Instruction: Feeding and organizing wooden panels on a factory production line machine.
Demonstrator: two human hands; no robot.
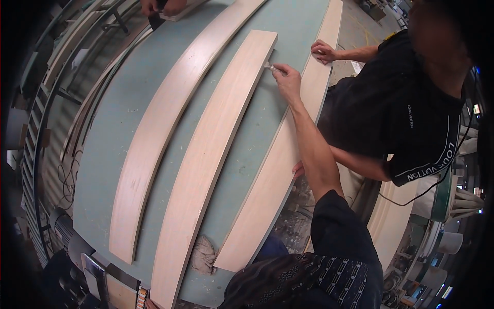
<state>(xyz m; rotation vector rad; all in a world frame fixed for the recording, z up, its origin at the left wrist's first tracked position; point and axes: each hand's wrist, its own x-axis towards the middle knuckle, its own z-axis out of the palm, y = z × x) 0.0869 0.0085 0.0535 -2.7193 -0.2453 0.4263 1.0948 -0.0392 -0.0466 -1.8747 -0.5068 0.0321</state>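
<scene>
My right hand (288, 80) is closed in a pinch on a small tool with a whitish tip (269, 66); its exact kind is too small to tell. The tip meets the right edge of the middle wooden board (206, 139), near its far end. At the lower edge of the picture, only a bit of my left hand (150, 304) shows beside the near end of this same board. Most of its fingers are cut off from view. The long, pale board lies on a green-topped table (110, 134).
A similar board (159, 118) lies left, another (278, 175) right. A co-worker in black rests one hand (323, 51) on the right board; their other hand (298, 169) touches its edge. Another person's hand (159, 6) appears at the far end. A crumpled rag (204, 255) lies between boards.
</scene>
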